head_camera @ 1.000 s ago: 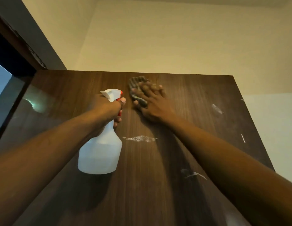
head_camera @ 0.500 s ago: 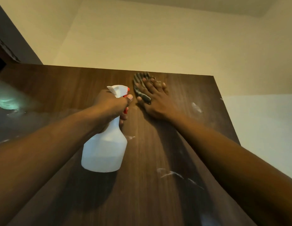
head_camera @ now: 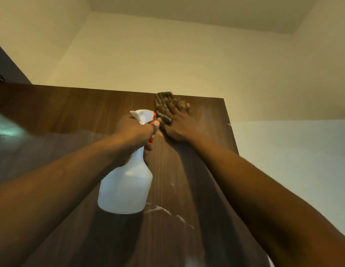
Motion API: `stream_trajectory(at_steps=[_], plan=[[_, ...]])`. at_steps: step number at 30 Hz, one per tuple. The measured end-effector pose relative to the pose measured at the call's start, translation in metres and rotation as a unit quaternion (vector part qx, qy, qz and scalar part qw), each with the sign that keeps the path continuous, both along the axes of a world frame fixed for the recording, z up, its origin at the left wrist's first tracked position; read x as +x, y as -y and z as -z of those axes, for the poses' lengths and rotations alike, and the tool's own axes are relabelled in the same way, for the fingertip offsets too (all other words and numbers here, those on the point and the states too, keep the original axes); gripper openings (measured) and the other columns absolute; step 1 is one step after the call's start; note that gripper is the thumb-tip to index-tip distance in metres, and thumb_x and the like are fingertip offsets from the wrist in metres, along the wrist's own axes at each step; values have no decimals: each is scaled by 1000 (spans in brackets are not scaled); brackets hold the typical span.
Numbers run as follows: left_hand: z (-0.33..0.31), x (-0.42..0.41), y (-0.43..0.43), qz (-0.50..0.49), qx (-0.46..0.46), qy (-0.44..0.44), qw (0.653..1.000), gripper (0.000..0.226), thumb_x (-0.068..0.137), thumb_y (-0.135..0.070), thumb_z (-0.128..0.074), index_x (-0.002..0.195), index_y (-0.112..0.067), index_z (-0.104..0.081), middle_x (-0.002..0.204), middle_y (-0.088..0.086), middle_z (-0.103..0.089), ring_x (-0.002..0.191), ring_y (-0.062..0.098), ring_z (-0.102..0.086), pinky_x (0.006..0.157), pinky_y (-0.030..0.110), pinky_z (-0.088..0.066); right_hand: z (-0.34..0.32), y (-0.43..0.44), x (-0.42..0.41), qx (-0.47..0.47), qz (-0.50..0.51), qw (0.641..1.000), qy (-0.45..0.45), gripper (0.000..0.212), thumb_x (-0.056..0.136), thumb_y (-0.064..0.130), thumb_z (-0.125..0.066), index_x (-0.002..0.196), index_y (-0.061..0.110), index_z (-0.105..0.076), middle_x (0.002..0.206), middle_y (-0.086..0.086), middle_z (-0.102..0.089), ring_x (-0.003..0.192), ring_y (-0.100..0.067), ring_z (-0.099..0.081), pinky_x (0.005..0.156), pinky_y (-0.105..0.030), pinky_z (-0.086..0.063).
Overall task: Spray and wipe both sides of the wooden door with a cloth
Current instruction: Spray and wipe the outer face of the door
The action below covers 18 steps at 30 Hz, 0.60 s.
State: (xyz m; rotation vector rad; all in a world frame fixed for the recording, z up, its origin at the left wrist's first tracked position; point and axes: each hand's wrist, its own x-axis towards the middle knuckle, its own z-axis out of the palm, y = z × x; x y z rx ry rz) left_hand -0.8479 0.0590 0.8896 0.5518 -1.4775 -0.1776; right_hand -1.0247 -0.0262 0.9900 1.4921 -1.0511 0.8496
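A dark cloth (head_camera: 164, 96) is being pressed against the wooden door (head_camera: 71, 112), just below its top edge, by the right hand (head_camera: 179, 123), fingers straight and slightly spread, presumably to distribute pressure. A spray bottle (head_camera: 127, 185) is being gripped at the neck by the curled fingers of the left hand (head_camera: 134, 132), close to the door, presumably for respraying.

One door (head_camera: 71, 112), one spray bottle (head_camera: 125, 189), one cloth (head_camera: 164, 95), two hands (head_camera: 133, 130) (head_camera: 179, 124).
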Motion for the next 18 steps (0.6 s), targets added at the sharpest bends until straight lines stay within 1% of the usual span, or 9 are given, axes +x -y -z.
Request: stream_trajectory(at_steps=[1, 3, 7, 9, 10, 11, 12, 16, 18], plan=[[3, -5, -2, -5, 1, -3, 1000, 50, 88, -38, -62, 129, -14, -47, 102, 8, -60, 70, 17, -57, 51, 20, -41, 15, 3, -11, -7, 2, 1000, -20, 65, 100, 63, -11, 157, 37, 2, 165, 4, 12, 150, -20, 21, 120, -54, 8], [9, -16, -6, -1, 5, -11, 1000, 50, 88, -39, -62, 129, -15, -46, 99, 6, -58, 69, 16, -54, 50, 19, -40, 30, 3, -46, -30, 12, 999, -3, 66, 98, 66, -8, 157, 37, 0, 166, 4, 8, 151, -20, 17, 121, -53, 7], [19, -29, -12, -1, 15, -18, 1000, 54, 88, -35, -63, 134, -14, -43, 98, 3, -54, 69, 14, -52, 49, 16, -39, 0, -8, -106, -58, 6, 983, 172, 69, 98, 67, -11, 157, 36, 0, 166, 2, 11, 151, -22, 16, 120, -53, 10], [24, -33, -11, -5, 13, -20, 1000, 56, 88, -33, -64, 136, -14, -42, 109, 4, -53, 79, 16, -55, 60, 17, -45, -23, -15, -108, -40, 1, 972, 232, 68, 98, 66, -13, 158, 35, -1, 165, -1, 13, 151, -25, 18, 119, -56, 13], [26, -35, -11, -4, 16, -21, 1000, 57, 88, -32, -64, 137, -14, -42, 113, 4, -53, 87, 17, -55, 67, 21, -46, -30, -16, -102, -36, -3, 970, 239, 67, 99, 64, -15, 158, 34, -1, 165, -2, 14, 150, -28, 18, 118, -57, 13], [27, -37, -11, -7, 16, -21, 1000, 57, 87, -32, -64, 137, -14, -41, 112, 3, -52, 91, 18, -54, 71, 23, -46, -35, -16, -94, -38, -8, 972, 232, 67, 100, 62, -16, 158, 33, 0, 165, -4, 14, 150, -30, 18, 118, -57, 13], [26, -39, -12, -14, 15, -20, 1000, 57, 87, -33, -64, 136, -14, -42, 110, 2, -51, 89, 17, -53, 70, 23, -44, -38, -17, -85, -38, -13, 977, 211, 67, 100, 61, -17, 158, 32, 1, 165, -4, 14, 150, -30, 18, 119, -57, 12], [16, -48, -22, -17, 7, -14, 1000, 54, 87, -37, -64, 131, -12, -45, 96, 3, -56, 73, 15, -55, 52, 19, -41, -4, -12, -77, -12, -21, 997, 72, 65, 100, 63, -17, 157, 37, 0, 165, 4, 16, 148, -21, 25, 118, -55, 15], [17, -51, -28, -18, 4, -5, 1000, 53, 88, -39, -63, 131, -13, -46, 98, 6, -59, 71, 16, -58, 49, 18, -41, 25, -8, -97, -28, -19, 997, 62, 63, 100, 64, -17, 157, 40, -2, 165, 6, 13, 149, -18, 22, 120, -52, 14]])
